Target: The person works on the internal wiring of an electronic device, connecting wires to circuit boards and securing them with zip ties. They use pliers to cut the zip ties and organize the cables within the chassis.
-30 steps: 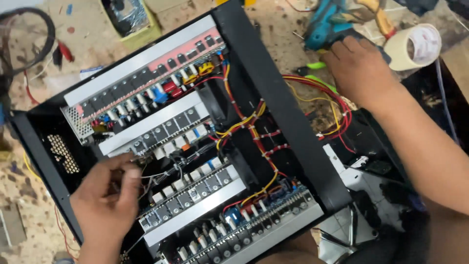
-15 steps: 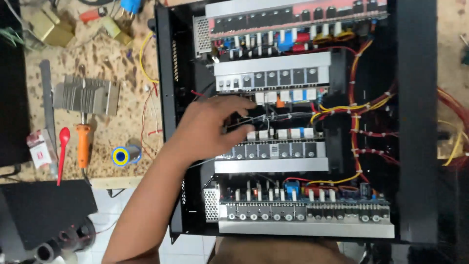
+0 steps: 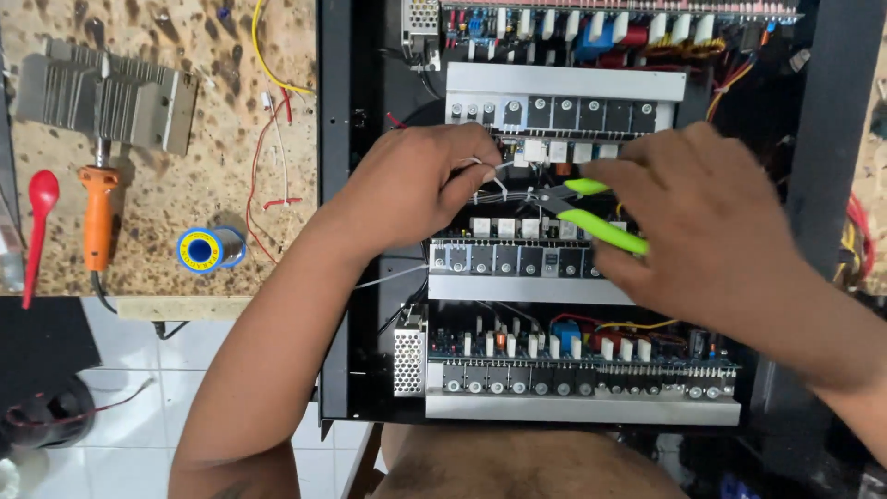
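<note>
I see the thin white wires at the middle of the open black chassis, just above the second row of components; my left hand comes in from seven o'clock and its fingers are pinched narrow on those wires, holding them up off the board; directly at three o'clock from them sit the green-handled cutters, tips pointing toward the wires and nearly touching them, though I cannot tell whether the blades are on a wire; my right hand enters from four o'clock and its fingers are wrapped closed around the green handles; around both hands the chassis holds stacked boards with silver heat-sink bars, rows of black transistors and white blocks, and bundles of yellow and red wiring at one o'clock; outward at nine o'clock lies the speckled wooden table, carrying a finned aluminium heat sink, an orange-handled soldering iron just below it, a red spoon-like tool beside that, and a blue and yellow solder spool near the table's edge; white floor tiles show at seven o'clock.
</note>
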